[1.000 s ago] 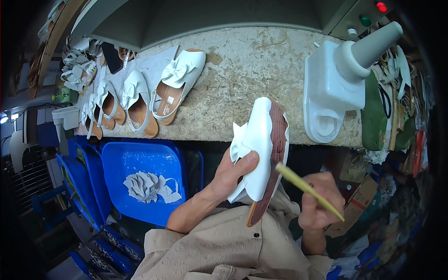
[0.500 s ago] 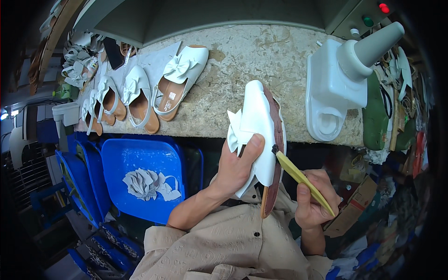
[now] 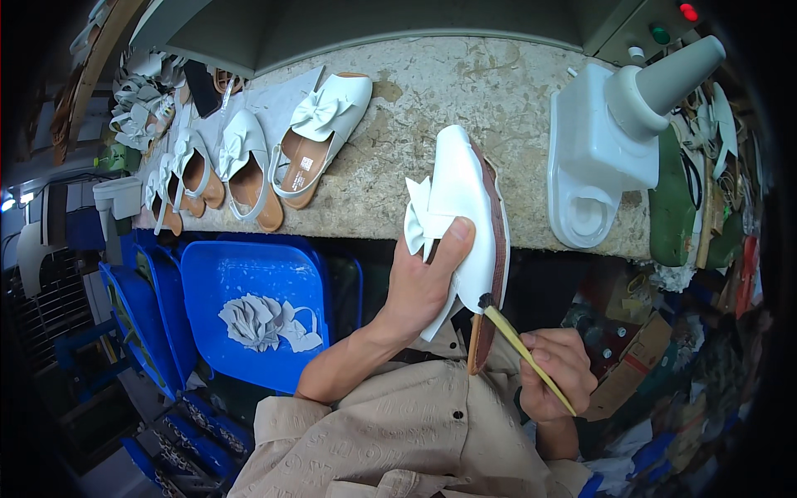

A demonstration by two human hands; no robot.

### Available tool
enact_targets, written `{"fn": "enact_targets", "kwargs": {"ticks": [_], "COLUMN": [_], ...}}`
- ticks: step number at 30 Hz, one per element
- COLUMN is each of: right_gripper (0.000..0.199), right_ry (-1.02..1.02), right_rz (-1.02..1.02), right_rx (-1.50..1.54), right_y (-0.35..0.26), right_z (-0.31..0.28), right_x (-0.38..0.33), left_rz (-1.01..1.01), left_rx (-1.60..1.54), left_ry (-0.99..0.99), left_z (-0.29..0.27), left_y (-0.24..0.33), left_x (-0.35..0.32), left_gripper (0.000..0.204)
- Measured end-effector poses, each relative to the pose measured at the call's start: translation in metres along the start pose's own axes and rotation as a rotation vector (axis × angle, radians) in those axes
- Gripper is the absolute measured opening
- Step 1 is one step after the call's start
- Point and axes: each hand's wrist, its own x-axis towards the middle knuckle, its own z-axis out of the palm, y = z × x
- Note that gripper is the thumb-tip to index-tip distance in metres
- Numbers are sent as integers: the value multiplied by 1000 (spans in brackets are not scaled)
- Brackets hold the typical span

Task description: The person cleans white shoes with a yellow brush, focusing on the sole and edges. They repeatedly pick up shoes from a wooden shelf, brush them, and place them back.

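Note:
My left hand is closed round a white sandal with a bow, thumb pressed on its upper. The sandal is held toe away from me and tilted on its side, so its brown sole faces right. In my right hand is a brush with a flat yellow handle and a dark tip. That tip meets the sandal's edge near the heel end, where upper and sole join. Whether the bristles carry anything is too small to tell.
Finished-looking white bow sandals stand in a row on the worn workbench, left. A white dispenser with a grey cone stands at right. Below the bench, a blue stool holds white cut pieces. A cardboard box lies lower right.
My right hand has drawn the brush along the sandal's edge, nearer me toward the heel. The sandal has turned slightly, showing less of its sole; my left hand keeps its grip.

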Motion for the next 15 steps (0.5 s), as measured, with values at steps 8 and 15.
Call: {"fn": "enact_targets", "kwargs": {"ticks": [8,15], "right_gripper": [29,28], "right_ry": [-71,-104], "right_rz": [-51,-62], "right_rx": [-39,7], "right_y": [0,3], "right_z": [-10,-18], "right_x": [3,14], "left_rz": [44,21], "left_rx": [27,2], "left_ry": [-13,-31], "left_z": [2,-3], "left_y": [3,9], "left_x": [1,2], "left_gripper": [39,40]}}
